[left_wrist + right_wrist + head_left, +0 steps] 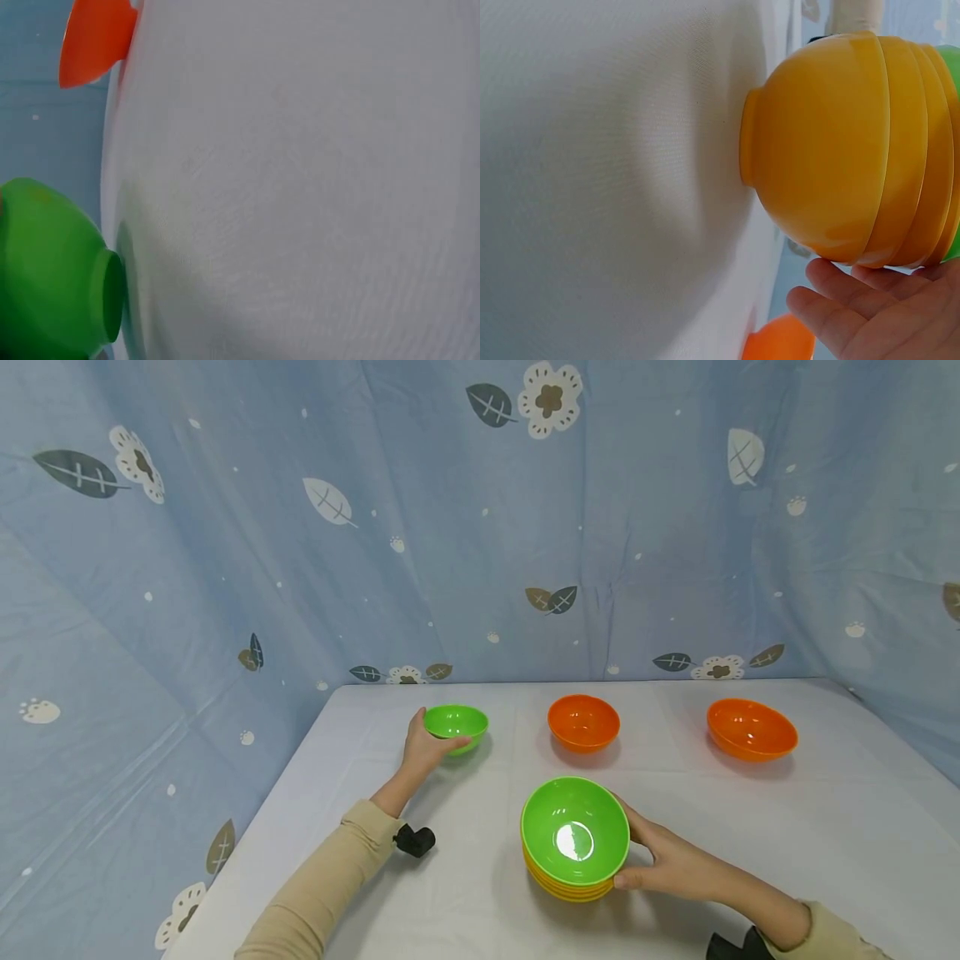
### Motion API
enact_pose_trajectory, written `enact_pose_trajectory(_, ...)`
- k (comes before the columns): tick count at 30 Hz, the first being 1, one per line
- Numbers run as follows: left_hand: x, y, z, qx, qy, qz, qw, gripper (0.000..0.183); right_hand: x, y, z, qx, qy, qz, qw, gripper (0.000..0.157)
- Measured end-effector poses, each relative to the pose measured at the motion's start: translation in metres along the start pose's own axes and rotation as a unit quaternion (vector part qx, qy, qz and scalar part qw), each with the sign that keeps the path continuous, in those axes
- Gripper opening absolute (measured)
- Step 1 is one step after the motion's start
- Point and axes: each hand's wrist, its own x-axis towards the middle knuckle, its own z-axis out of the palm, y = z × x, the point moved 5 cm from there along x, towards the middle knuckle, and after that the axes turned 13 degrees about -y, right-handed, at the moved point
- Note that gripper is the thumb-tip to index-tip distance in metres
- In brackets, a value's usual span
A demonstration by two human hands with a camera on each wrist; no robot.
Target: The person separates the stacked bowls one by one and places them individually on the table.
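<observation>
At the far left of the table, my left hand (427,747) grips a small green bowl (459,723) by its side, thumb at the near rim. In the left wrist view the foot of this green bowl (111,294) is close to the cloth; whether it touches is unclear. My right hand (663,857) holds the right side of a bowl stack, thumb in front and fingers behind. The stack has a green bowl (574,831) on top of several yellow bowls (567,890). In the right wrist view, fingertips (826,271) lie against the yellow bowls' side.
Two orange bowls stand apart near the back edge, one in the middle (583,723) and one at the right (752,730). A white cloth (465,910) covers the table. Behind it hangs a blue curtain (450,527) with leaf and flower prints.
</observation>
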Motion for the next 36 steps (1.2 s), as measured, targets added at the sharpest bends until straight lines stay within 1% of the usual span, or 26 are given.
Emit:
enact_pose_trajectory(6,0.0022,0.0000,-0.0015,0.015,-0.020,-0.006,0.9997,0.110,-0.0002,0.0004,-0.0004,0.000,-0.003,0.007,1.000,0.093)
enact_pose_trajectory(10,0.0036,-0.0017,-0.0027,0.023,-0.024,-0.013,0.9993,0.110,-0.0005,-0.0001,-0.0008,-0.006,-0.002,0.009,1.000,0.093)
enact_pose_trajectory(14,0.0046,-0.0026,-0.0034,0.031,-0.021,-0.005,0.9993,0.110,-0.0003,-0.0001,-0.0003,-0.001,-0.003,0.008,1.000,0.092)
enact_pose_trajectory(19,0.0058,-0.0042,-0.0056,0.045,-0.005,0.005,0.9990,0.112,0.0002,0.0002,0.0000,0.004,-0.005,0.004,1.000,0.092)
enact_pose_trajectory(24,0.0070,-0.0070,-0.0068,0.050,-0.002,-0.006,0.9987,0.112,0.0000,0.0003,-0.0003,0.004,-0.004,0.002,1.000,0.092)
enact_pose_trajectory(36,0.0068,-0.0081,-0.0085,0.039,0.003,-0.034,0.9987,0.113,-0.0004,0.0003,-0.0001,0.006,-0.005,0.002,1.000,0.091)
